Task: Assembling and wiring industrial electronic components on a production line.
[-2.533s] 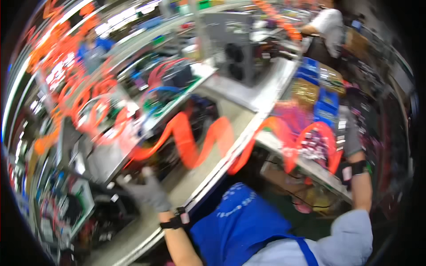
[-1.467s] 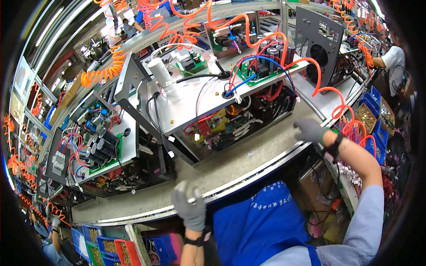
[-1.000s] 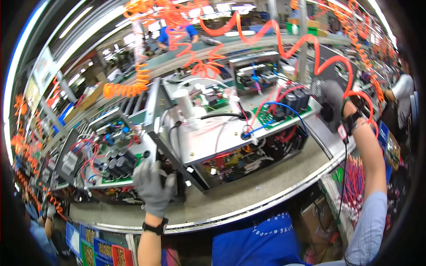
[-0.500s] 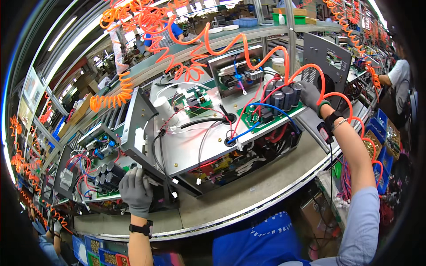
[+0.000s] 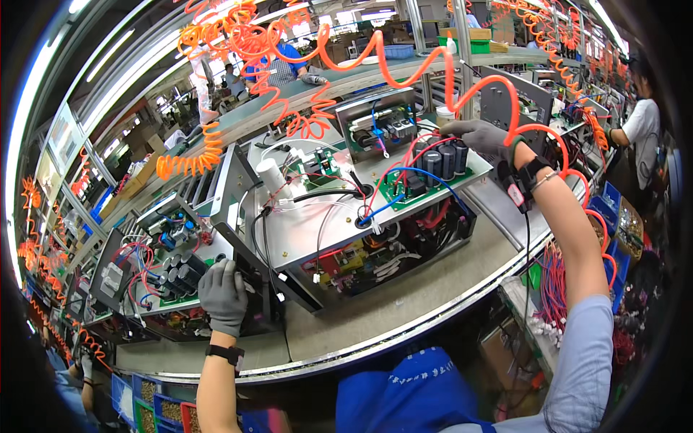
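Before me stands a metal chassis (image 5: 310, 227) with an upright grey end panel (image 5: 234, 206), green circuit boards and coloured wires. My right hand (image 5: 478, 136), in a grey glove, reaches over a cluster of black cylindrical capacitors (image 5: 449, 160). Its fingers stretch leftward, close to red wires; whether they touch is unclear. An orange coiled air hose (image 5: 511, 108) passes in front of this hand. My left hand (image 5: 222, 296), also gloved, has its fingers curled at the lower outer side of the end panel, beside a second chassis (image 5: 162, 307). What lies under those fingers is hidden.
Orange coiled hoses (image 5: 191, 164) hang overhead. A bench edge (image 5: 404, 340) curves along my front. Blue bins (image 5: 605, 209) of small parts and a bundle of red wires (image 5: 552, 289) lie at right; more parts bins (image 5: 167, 408) are at lower left. Co-workers (image 5: 642, 123) are nearby.
My right hand has moved up and left, from beside the capacitors to above them. The view has shifted slightly. My left hand stays by the end panel.
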A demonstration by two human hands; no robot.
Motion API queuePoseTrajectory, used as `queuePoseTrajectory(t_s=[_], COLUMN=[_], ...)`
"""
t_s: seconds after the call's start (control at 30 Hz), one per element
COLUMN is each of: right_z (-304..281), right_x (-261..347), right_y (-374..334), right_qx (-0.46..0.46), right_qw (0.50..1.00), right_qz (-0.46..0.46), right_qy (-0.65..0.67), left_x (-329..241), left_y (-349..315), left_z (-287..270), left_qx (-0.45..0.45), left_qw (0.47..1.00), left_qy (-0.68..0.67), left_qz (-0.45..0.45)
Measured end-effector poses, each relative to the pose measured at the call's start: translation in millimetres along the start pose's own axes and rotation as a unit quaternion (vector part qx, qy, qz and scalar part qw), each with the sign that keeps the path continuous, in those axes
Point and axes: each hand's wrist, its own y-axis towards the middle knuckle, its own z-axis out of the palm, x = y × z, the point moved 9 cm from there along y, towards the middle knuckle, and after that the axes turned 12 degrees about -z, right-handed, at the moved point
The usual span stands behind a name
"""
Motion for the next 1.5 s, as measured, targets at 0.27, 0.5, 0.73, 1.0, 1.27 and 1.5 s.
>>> queuePoseTrajectory(t_s=[0.27,0.5,0.73,1.0,1.27,1.5], right_z=[9,65,98,152,247,215], right_x=[78,154,137,125,91,170], right_y=[10,3,-54,-129,-228,-222], right_qx=[-0.059,-0.002,0.026,-0.037,-0.122,-0.112], right_qw=[0.977,0.893,0.933,0.976,0.973,0.971], right_qz=[-0.137,-0.272,-0.024,0.077,0.181,0.194], right_qy=[-0.153,-0.358,-0.357,0.200,0.068,0.081], left_x=[-4,0,2,8,11,8], left_y=[-1,-6,-6,0,7,19], left_z=[-2,0,-2,-5,9,-31], left_qx=[0.000,0.000,0.000,0.002,0.048,0.101], left_qw=[1.000,1.000,0.999,0.998,0.996,0.973], left_qy=[0.012,0.009,-0.013,-0.049,-0.047,-0.156], left_qz=[-0.016,-0.026,-0.030,-0.037,-0.063,-0.140])
